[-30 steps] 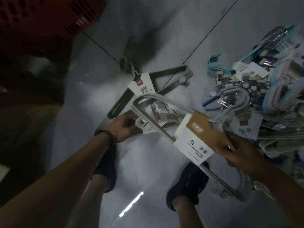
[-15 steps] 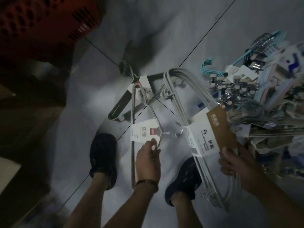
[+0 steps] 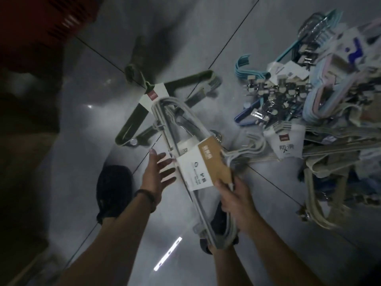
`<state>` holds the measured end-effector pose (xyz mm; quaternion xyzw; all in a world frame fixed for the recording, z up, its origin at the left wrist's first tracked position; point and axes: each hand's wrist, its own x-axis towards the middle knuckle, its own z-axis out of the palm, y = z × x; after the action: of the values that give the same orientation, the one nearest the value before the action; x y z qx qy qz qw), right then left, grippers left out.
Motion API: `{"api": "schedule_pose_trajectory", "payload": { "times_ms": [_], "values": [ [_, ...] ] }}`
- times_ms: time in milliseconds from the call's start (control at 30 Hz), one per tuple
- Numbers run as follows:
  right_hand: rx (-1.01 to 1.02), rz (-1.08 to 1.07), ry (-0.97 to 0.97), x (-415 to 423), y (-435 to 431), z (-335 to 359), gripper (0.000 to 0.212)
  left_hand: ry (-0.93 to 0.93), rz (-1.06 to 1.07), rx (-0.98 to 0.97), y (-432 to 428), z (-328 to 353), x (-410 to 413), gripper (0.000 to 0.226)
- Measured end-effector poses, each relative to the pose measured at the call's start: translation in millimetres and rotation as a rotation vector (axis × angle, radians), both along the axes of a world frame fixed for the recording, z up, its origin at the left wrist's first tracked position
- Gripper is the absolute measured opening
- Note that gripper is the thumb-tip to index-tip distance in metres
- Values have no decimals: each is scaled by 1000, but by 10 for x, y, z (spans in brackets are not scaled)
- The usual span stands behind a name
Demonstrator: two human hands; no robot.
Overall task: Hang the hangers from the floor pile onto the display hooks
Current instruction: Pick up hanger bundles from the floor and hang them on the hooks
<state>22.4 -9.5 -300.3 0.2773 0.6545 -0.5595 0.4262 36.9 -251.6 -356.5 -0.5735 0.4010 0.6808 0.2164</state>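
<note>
Dim light, head view looking down at a grey tiled floor (image 3: 206, 38).

- Floor pile (image 3: 321, 104): a tangled heap of hangers in pale blue, pink, cream and dark blue, with metal clips and white tags, lying on the tiles.
- Held bundle (image 3: 204, 219): a set of grey-white hangers just left of the pile, lifted off the floor and slanting. The bent ends point away from the person. A paper label (image 3: 198, 168), white with a tan band, wraps its middle.
- Right hand (image 3: 235, 197): at the bundle's side facing the pile. The fingers are curled round the hangers just beneath the label and carry them.
- Left hand (image 3: 159, 172): on the bundle's far side from the pile. The palm is flat, the fingers are straight and spread, and it holds nothing. The fingertips reach the label's edge, but I cannot tell if they touch it. A dark bracelet (image 3: 147, 198) is on the wrist.
- Green hanger set (image 3: 132, 124): flat on the floor, farther left of the pile, with a white tag at its neck. The held bundle partly covers it.
- Two dark shoes, well left of the pile: one (image 3: 114, 188) in plain view, the other (image 3: 221, 221) mostly hidden behind the bundle and the right hand.
- Red basket (image 3: 41, 27): farthest from the pile, at the far left, blurred.
</note>
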Motion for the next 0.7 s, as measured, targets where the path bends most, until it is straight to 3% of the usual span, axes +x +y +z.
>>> {"api": "schedule_pose_trajectory", "payload": {
  "times_ms": [67,133,200,300,400,467,600,700],
  "values": [
    [-10,17,-44,95,-233,-195,36,34,-86,22,-100,-2,40,113],
    [-36,-22,-72,143,-430,-422,35,81,-154,15,-121,-69,7,118],
    [6,0,-57,156,-530,-685,37,112,-207,-9,-119,-165,-84,101],
    [250,260,22,110,-533,-1033,46,150,-305,-28,-60,-406,-246,69],
    [369,438,99,69,-594,-1163,68,70,-279,-40,-2,-581,-333,74],
    [292,299,71,18,-673,-1115,74,58,-287,1,-12,-653,-347,74],
    [120,-103,-133,-197,-764,-1118,87,80,-218,59,5,-610,-379,36],
    [55,-75,-167,-214,-738,-968,84,90,-190,54,34,-338,-410,31]
  ]
}}
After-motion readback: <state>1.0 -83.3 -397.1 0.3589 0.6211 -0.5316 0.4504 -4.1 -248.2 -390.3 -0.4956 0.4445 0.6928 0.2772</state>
